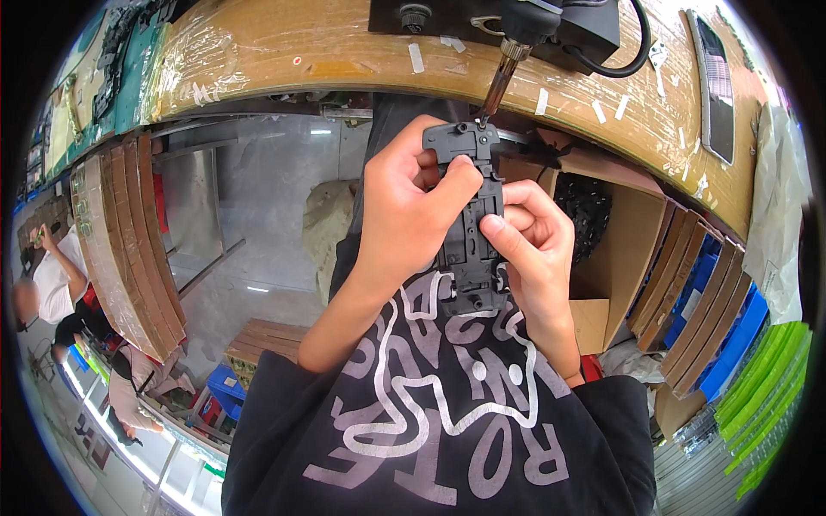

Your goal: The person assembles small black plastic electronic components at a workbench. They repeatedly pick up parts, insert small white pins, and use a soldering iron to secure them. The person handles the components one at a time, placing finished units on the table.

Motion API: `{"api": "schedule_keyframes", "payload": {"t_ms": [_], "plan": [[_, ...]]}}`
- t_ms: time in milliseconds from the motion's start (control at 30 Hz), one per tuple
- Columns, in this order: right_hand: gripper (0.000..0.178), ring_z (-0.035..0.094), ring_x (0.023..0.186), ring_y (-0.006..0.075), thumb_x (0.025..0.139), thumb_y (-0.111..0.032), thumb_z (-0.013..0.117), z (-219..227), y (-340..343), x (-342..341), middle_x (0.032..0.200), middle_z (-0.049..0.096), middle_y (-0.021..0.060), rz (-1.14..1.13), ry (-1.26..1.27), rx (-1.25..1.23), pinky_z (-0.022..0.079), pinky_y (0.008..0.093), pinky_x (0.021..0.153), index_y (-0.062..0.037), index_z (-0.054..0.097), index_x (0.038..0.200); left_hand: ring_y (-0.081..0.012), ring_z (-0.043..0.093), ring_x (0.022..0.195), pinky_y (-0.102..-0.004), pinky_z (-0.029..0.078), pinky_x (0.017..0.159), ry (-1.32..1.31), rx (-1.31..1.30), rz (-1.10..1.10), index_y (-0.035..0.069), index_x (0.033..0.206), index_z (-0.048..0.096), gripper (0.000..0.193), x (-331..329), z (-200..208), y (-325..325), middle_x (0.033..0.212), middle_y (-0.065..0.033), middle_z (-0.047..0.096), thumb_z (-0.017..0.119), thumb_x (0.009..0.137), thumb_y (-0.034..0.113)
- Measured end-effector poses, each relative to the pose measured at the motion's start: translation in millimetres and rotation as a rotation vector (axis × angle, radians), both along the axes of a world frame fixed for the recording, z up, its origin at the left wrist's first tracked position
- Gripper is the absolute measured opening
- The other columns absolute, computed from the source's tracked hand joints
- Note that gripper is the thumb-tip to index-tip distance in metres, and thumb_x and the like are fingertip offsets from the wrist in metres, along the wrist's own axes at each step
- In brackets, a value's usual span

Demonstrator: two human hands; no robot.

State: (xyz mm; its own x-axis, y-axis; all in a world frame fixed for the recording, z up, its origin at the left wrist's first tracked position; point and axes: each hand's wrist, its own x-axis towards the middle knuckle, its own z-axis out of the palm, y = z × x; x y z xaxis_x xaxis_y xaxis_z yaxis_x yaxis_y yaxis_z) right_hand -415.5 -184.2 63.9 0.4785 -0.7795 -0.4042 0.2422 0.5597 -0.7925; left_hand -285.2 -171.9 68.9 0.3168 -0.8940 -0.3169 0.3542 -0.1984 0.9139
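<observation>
Both my hands hold a long black plastic frame (472, 236) in front of my chest, its far end just beyond the table edge. My left hand (404, 211) is closed around the left side of its upper part, thumb pressed on its face. My right hand (539, 236) pinches the right edge around the middle, thumb and fingers bent. The tip of a black driver-like tool (509, 60), with a ribbed metal collar and slim shaft, points down at the frame's upper right corner. From this angle I cannot tell whether the tip touches it.
The tool is at a black box (594, 34) with a cable, on a film-covered wooden table (327, 52). A phone-like device (712, 86) lies at the right. Below the table's right side, an open carton (624, 275) holds black parts. Stacked trays (129, 249) stand left; people work farther left.
</observation>
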Motion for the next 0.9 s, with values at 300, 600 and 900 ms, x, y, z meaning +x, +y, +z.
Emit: {"api": "schedule_keyframes", "payload": {"t_ms": [300, 600, 900], "plan": [[0.015, 0.053, 0.058, 0.0036, 0.077, -0.003, 0.057, -8.8, -3.4, 1.1, 0.069, 0.060, 0.0046, 0.012, 0.034, 0.009, 0.040, 0.0148, 0.046, 0.0030, 0.051, 0.089, -0.0034, 0.048, 0.063, -0.0178, 0.040, 0.055, -0.004, -0.009, 0.011, -0.001, 0.082, 0.050, 0.009, 0.9, -6.1, -2.7, 0.070, 0.0001, 0.053, 0.050, 0.073, -0.002], [0.015, 0.052, 0.057, 0.0035, 0.077, -0.002, 0.057, -4.8, -5.1, 2.9, 0.068, 0.059, 0.0040, 0.005, 0.015, -0.022, 0.040, 0.0150, 0.046, 0.0034, 0.051, 0.089, -0.0036, 0.048, 0.062, -0.0181, 0.040, 0.054, -0.032, -0.014, 0.031, 0.000, 0.079, 0.050, 0.006, 1.2, -3.8, -5.0, 0.069, 0.0002, 0.053, 0.051, 0.073, -0.001], [0.014, 0.053, 0.056, 0.0040, 0.077, -0.002, 0.057, -0.8, -6.3, 3.7, 0.068, 0.060, 0.0050, 0.008, 0.019, -0.002, 0.040, 0.0152, 0.045, 0.0034, 0.051, 0.089, -0.0035, 0.048, 0.062, -0.0177, 0.040, 0.054, 0.002, -0.001, 0.027, -0.001, 0.080, 0.051, 0.008, 2.2, -1.7, -5.8, 0.070, -0.0006, 0.054, 0.051, 0.073, -0.001]]}}
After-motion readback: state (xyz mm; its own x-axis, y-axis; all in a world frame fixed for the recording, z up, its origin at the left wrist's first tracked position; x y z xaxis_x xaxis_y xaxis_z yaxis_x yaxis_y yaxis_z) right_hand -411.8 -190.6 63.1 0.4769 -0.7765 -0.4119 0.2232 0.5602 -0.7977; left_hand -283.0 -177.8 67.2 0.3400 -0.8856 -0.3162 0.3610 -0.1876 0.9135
